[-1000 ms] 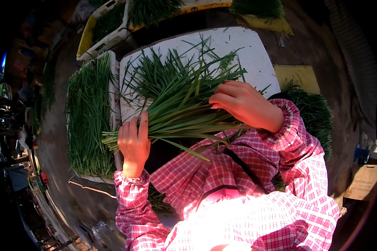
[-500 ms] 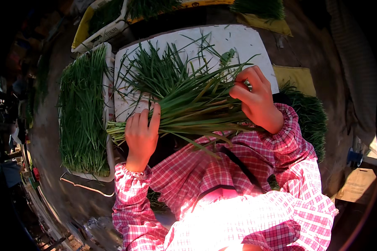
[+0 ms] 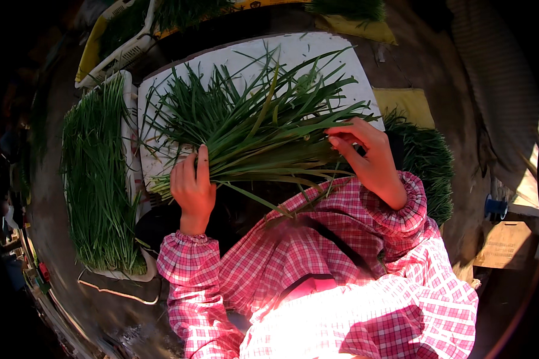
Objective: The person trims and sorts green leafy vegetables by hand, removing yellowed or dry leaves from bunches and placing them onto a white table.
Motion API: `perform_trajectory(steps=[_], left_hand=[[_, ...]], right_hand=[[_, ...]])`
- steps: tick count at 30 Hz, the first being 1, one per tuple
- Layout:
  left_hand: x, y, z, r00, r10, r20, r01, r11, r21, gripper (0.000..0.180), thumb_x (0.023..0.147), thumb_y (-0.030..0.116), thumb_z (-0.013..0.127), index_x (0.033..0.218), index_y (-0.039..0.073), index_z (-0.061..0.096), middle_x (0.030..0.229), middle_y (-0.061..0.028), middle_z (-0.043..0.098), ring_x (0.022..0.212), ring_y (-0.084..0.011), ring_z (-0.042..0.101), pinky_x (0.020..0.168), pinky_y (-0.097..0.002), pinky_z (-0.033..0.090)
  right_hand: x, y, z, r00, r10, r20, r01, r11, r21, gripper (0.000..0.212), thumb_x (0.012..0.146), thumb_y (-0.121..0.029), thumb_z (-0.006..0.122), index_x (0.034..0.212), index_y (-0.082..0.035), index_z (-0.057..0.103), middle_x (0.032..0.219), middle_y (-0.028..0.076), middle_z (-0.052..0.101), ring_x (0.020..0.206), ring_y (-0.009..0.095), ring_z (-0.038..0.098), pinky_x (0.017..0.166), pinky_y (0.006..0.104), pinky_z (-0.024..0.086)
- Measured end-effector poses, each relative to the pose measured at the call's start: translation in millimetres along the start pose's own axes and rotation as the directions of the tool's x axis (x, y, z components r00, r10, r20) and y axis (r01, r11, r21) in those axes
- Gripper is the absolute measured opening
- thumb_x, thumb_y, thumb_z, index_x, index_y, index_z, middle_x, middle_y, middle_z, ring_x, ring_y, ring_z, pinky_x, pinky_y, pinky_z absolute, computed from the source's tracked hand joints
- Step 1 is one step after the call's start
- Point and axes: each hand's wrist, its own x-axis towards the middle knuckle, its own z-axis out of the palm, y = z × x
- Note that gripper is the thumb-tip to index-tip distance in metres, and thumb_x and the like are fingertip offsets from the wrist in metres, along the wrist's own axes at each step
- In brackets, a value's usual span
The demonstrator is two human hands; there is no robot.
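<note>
A bunch of long, flat garlic chives (image 3: 263, 149) lies across the front of a white board (image 3: 353, 72), its pale stem ends to the left and leaf tips to the right. My left hand (image 3: 193, 190) is closed round the bunch near the stem ends, index finger stretched over the top. At the leaf end, my right hand (image 3: 371, 157) has thumb and fingers curled in a pinch at the outer leaves; how many it grips is hidden. Behind the bunch, more loose chives (image 3: 203, 99) are spread over the board.
To the left stands a white crate (image 3: 129, 113) packed with chives. Another pale crate (image 3: 117, 57) with yellow lining sits at the far left. On the right are a heap of chives (image 3: 428, 167), a yellow cloth (image 3: 406, 106) and a cardboard box (image 3: 505, 244).
The view has shifted, so the scene sits further left. My right hand has lowered its fingers against the leaves, and the leaf tips fan further out over the board. The left hand keeps its hold.
</note>
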Motion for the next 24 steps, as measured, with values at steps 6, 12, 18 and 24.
perform_trajectory(steps=[6,12,18,24], left_hand=[[8,-3,-4,1.000,0.021,-0.015,-0.021,1.000,-0.009,0.058,0.051,-0.004,0.053,0.109,0.001,0.048,0.088,-0.0152,0.049,0.074,-0.0307,0.049,0.064,-0.0383,0.040],[8,-3,-2,0.999,-0.005,-0.052,0.004,1.000,-0.027,0.065,0.048,-0.012,0.054,0.110,0.004,0.047,0.089,-0.0116,0.051,0.075,-0.0300,0.050,0.061,-0.0381,0.039],[7,1,0,1.000,-0.006,0.004,0.006,0.999,-0.053,0.063,0.049,-0.009,0.059,0.110,0.004,0.048,0.089,-0.0122,0.051,0.075,-0.0293,0.050,0.062,-0.0378,0.039],[9,2,5,0.998,0.058,0.024,-0.057,0.998,-0.020,0.053,0.056,-0.002,0.055,0.108,0.004,0.048,0.084,-0.0139,0.048,0.069,-0.0286,0.048,0.063,-0.0373,0.039]], right_hand=[[7,-8,25,0.999,-0.001,-0.047,-0.005,0.992,-0.130,0.022,0.071,-0.008,0.062,0.090,0.000,0.054,0.072,0.009,0.052,0.061,0.017,0.055,0.055,0.0251,0.044],[13,-13,38,0.997,0.025,-0.067,-0.032,0.995,-0.098,0.020,0.071,-0.009,0.062,0.087,0.001,0.053,0.069,0.009,0.053,0.060,0.017,0.056,0.054,0.0257,0.044],[14,-12,42,0.994,0.045,-0.101,-0.053,0.995,-0.080,0.011,0.071,-0.004,0.059,0.081,0.001,0.054,0.067,0.011,0.054,0.056,0.021,0.055,0.051,0.0266,0.044],[4,2,43,0.990,-0.041,-0.136,0.011,0.977,-0.214,0.013,0.070,-0.001,0.057,0.083,-0.002,0.056,0.066,0.013,0.053,0.056,0.027,0.053,0.049,0.0307,0.041]])
